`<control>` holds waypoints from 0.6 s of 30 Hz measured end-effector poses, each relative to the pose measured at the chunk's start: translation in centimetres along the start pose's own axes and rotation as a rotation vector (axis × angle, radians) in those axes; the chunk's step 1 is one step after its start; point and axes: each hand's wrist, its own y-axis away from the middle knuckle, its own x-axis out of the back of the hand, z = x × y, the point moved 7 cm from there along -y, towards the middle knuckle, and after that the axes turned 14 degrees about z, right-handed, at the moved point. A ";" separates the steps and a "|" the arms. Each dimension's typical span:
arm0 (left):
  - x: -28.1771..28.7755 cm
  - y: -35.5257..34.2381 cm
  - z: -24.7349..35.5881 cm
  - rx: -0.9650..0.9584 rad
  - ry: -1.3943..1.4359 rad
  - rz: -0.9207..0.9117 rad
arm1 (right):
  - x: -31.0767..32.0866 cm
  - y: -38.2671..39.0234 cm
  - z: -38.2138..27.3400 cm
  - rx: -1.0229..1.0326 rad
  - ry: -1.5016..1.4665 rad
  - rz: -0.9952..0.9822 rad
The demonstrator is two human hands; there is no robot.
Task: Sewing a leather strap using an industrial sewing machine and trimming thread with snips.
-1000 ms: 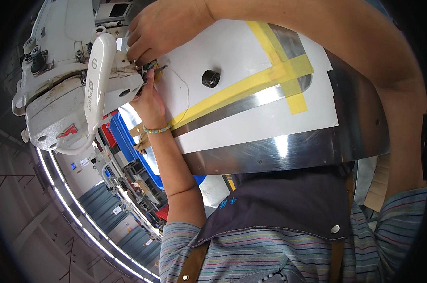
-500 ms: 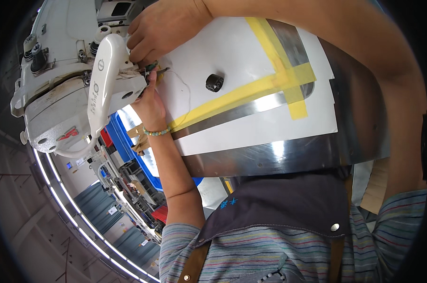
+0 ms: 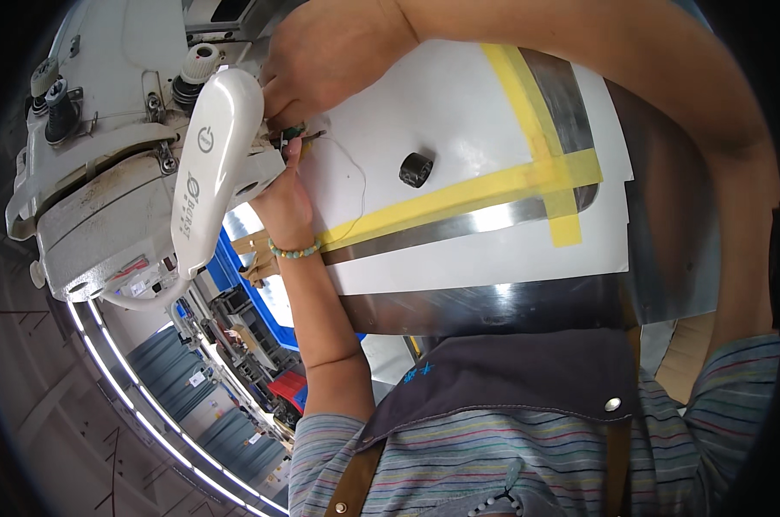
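Note:
At the needle end of the white sewing machine [image 3: 106, 215], both my hands work close together. My right hand [image 3: 334, 65] reaches over from the far side, its fingers bent together beside the machine head; what they hold is hidden. From the near side my left hand [image 3: 285, 207], with a beaded bracelet [image 3: 295, 252] on the wrist, has its thumb raised by the presser foot area. Its other fingers are hidden behind the machine. A thin thread [image 3: 361, 181] runs from there over the white work surface [image 3: 390, 103]. A small black knurled cylinder [image 3: 416, 170] lies on that surface.
A white lamp [image 3: 219, 155] on a bent neck stands in front of the machine head. Yellow tape [image 3: 459, 200] borders the work surface over a metal table edge [image 3: 493, 306]. A blue bin [image 3: 274, 314] sits below, beside the machine.
The whole view has shifted, so machine, table and hands appear slightly lower and farther right. My hands stay at the needle area, the right fingers more tucked behind the lamp.

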 end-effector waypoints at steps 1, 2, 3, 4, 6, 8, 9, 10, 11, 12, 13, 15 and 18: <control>0.1 0.0 -0.1 0.002 0.001 -0.001 | 0.1 -0.1 -0.2 0.002 0.007 0.017; 0.2 0.0 -0.2 0.003 0.004 0.006 | 0.3 -0.1 -0.3 0.005 0.015 0.035; 0.4 0.0 -0.2 0.004 0.006 0.012 | 0.3 -0.2 -0.4 0.005 0.016 0.036; 0.3 0.0 -0.2 0.004 0.004 0.010 | 0.4 -0.2 -0.4 0.002 0.027 0.036; -0.1 0.0 0.1 -0.021 0.019 -0.052 | 0.5 -0.3 -0.4 0.002 0.042 0.042; 0.0 -0.1 0.1 -0.005 0.014 -0.023 | 0.4 -0.4 -0.3 0.006 0.007 0.006; 0.0 -0.1 0.1 -0.007 0.019 -0.005 | 0.4 -0.5 -0.1 0.005 0.009 0.005; -0.1 -0.1 0.1 -0.005 0.022 -0.009 | 0.6 -0.5 -0.2 0.059 0.032 0.023; -0.3 0.0 0.2 -0.013 0.008 -0.029 | 0.8 -0.4 -0.3 0.114 0.053 0.040; -0.4 0.1 0.4 -0.043 -0.018 -0.052 | 0.7 -0.5 -0.1 0.113 0.050 0.038; -0.3 0.3 0.3 -0.016 -0.007 -0.041 | 1.0 -0.6 -0.2 0.171 0.043 0.085; -0.2 0.5 0.5 -0.028 0.000 -0.046 | 1.1 -0.7 -0.2 0.236 0.033 0.133; 0.7 0.4 0.1 0.016 -0.107 0.014 | 0.4 -0.4 0.6 0.151 -0.063 0.072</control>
